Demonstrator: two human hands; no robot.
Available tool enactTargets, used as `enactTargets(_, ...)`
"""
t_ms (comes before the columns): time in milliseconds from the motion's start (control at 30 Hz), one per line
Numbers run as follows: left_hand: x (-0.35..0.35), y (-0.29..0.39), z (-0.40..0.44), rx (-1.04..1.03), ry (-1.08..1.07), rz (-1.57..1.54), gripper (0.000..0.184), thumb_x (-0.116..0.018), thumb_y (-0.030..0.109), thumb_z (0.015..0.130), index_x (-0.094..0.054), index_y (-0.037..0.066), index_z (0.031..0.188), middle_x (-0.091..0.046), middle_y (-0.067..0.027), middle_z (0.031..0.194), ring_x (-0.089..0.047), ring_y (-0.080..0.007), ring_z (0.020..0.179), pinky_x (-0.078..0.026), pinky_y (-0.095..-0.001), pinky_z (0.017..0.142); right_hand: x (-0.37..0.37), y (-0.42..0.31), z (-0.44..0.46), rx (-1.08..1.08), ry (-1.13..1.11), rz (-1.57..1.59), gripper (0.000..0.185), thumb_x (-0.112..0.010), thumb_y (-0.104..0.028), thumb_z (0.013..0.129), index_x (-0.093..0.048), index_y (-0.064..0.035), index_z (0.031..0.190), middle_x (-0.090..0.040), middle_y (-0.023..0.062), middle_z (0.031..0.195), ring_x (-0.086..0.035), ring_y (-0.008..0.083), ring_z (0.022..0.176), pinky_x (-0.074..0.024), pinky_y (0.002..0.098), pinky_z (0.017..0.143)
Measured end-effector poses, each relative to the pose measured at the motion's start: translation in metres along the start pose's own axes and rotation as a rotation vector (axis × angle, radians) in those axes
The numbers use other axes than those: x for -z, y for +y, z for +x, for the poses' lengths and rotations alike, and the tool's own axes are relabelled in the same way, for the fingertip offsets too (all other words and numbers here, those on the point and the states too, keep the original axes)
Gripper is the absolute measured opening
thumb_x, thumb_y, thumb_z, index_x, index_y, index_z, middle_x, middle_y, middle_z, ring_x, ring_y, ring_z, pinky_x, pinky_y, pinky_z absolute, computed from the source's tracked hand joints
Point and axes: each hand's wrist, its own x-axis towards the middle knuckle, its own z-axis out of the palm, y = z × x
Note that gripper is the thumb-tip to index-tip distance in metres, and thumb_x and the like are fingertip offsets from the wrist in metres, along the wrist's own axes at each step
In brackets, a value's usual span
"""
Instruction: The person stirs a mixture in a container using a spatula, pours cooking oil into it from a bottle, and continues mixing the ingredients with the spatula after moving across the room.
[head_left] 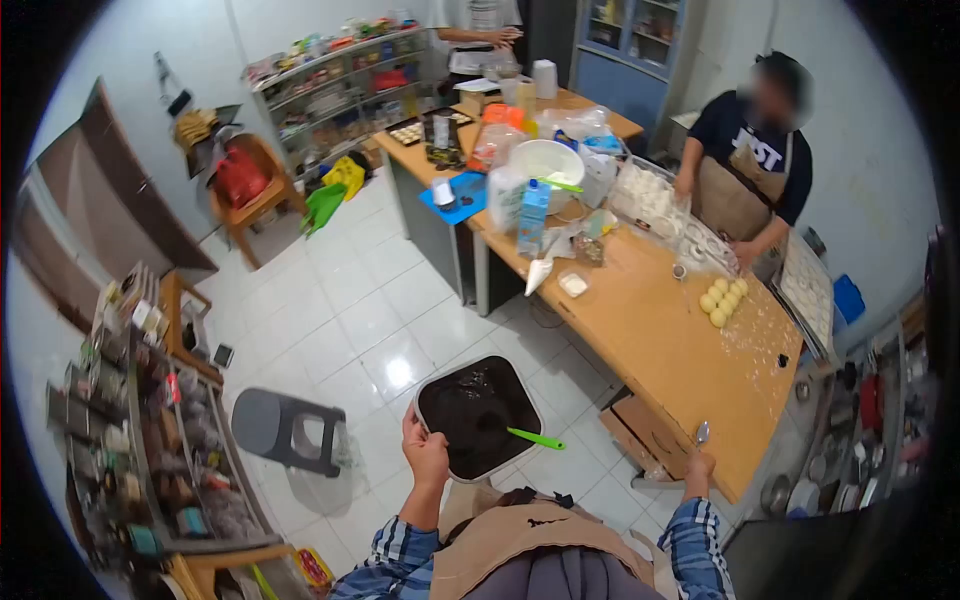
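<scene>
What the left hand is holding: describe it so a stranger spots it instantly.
Find the big wooden table, then look left of its near end. There the left hand grips a squarish tub. Dark contents distinguish it from the table's white bowl.

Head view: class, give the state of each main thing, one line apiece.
Tub: open, dark contents inside
Green-handled utensil: resting in the tub
Spoon: held
Left hand: gripping the tub
Right hand: holding the spoon
Blue bottle: upright, capped
White bowl: uncovered
Pale balls: clustered on the table

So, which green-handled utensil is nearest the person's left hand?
The green-handled utensil in the tub the left hand holds; the other one is at the white bowl.
</scene>
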Motion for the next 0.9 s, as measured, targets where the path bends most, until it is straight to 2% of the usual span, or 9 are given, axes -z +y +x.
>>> enactTargets(133,-0.046,-0.032,0.052,-0.047,-0.199,0.071,0.039,-0.043,-0.011,0.057,-0.059,-0.009,0.092,-0.035,-0.0091,0.134,-0.050,-0.0166,0.109,-0.040,-0.0206,0.082,0.002,-0.022,-0.021,-0.075,0.179,-0.371,0.024,-0.062,-0.020,0.076,-0.066,0.0012,0.086,-0.066,0.0189,0.087,-0.064,0.0333,0.082,-0.0492,0.0414,0.066)
enactTargets(167,-0.058,-0.039,0.060,-0.058,-0.253,0.066,0.039,-0.043,-0.011,0.057,-0.059,-0.009,0.093,-0.034,-0.0089,0.135,-0.049,-0.0168,0.110,-0.040,-0.0206,0.083,-0.001,-0.009,-0.011,-0.045,0.126,-0.399,0.022,-0.062,-0.020,0.075,-0.067,-0.0003,0.083,-0.066,0.0188,0.084,-0.064,0.0334,0.078,-0.0492,0.0411,0.063)
enactTargets(200,-0.073,-0.046,0.065,-0.047,-0.268,0.033,0.050,-0.041,-0.012,0.055,-0.054,-0.006,0.103,-0.048,-0.0079,0.120,-0.056,-0.0154,0.096,-0.045,-0.0216,0.075,0.008,-0.013,-0.017,-0.056,0.186,-0.270,0.020,-0.062,-0.017,0.074,-0.066,-0.0005,0.084,-0.066,0.0187,0.084,-0.064,0.0322,0.079,-0.0485,0.0403,0.065)
enactTargets(233,-0.090,-0.044,0.066,0.007,-0.261,-0.033,0.055,-0.040,-0.011,0.056,-0.050,-0.004,0.109,-0.054,-0.0073,0.109,-0.056,-0.0159,0.092,-0.045,-0.0226,0.074,0.011,-0.033,-0.031,-0.056,0.253,-0.145,0.018,-0.061,-0.014,0.073,-0.066,-0.0006,0.084,-0.065,0.0186,0.084,-0.064,0.0309,0.079,-0.0479,0.0396,0.066)
enactTargets(300,-0.118,-0.046,0.070,0.098,-0.336,-0.078,0.061,-0.039,-0.011,0.056,-0.046,-0.003,0.116,-0.057,-0.0071,0.102,-0.056,-0.0165,0.092,-0.045,-0.0237,0.075,0.015,-0.061,-0.039,0.003,0.322,-0.021,0.016,-0.058,-0.009,0.074,-0.065,-0.0007,0.085,-0.065,0.0189,0.084,-0.062,0.0298,0.081,-0.0469,0.0384,0.069)
enactTargets(333,-0.128,-0.052,0.070,0.092,-0.353,-0.044,0.062,-0.039,-0.011,0.056,-0.046,-0.003,0.117,-0.057,-0.0080,0.104,-0.056,-0.0171,0.093,-0.044,-0.0244,0.077,0.018,-0.065,-0.038,0.050,0.312,-0.022,0.015,-0.056,-0.007,0.074,-0.064,-0.0006,0.086,-0.064,0.0193,0.085,-0.062,0.0300,0.083,-0.0464,0.0380,0.071)
enactTargets(533,-0.225,-0.056,0.057,0.161,-0.394,-0.019,0.066,-0.038,-0.013,0.055,-0.045,-0.003,0.120,-0.058,-0.0070,0.104,-0.057,-0.0159,0.092,-0.043,-0.0223,0.081,0.039,-0.099,-0.006,-0.010,0.441,-0.068,0.011,-0.054,-0.004,0.077,-0.060,0.0013,0.085,-0.061,0.0194,0.085,-0.059,0.0346,0.083,-0.0456,0.0401,0.071)
enactTargets(667,-0.270,-0.075,0.053,0.183,-0.478,0.008,0.067,-0.039,-0.011,0.056,-0.043,-0.003,0.122,-0.058,-0.0096,0.105,-0.057,-0.0194,0.092,-0.045,-0.0261,0.080,0.049,-0.084,0.021,-0.021,0.512,-0.105,0.014,-0.054,-0.003,0.078,-0.059,0.0008,0.091,-0.059,0.0177,0.088,-0.057,0.0336,0.084,-0.0447,0.0414,0.073)
enactTargets(900,-0.344,-0.096,0.053,0.269,-0.628,0.136,0.064,-0.038,-0.011,0.057,-0.045,-0.002,0.119,-0.057,-0.0086,0.103,-0.056,-0.0182,0.092,-0.043,-0.0250,0.078,0.058,-0.069,0.027,-0.027,0.502,-0.203,0.017,-0.056,-0.004,0.077,-0.060,-0.0001,0.093,-0.059,0.0168,0.089,-0.057,0.0333,0.086,-0.0448,0.0428,0.073)
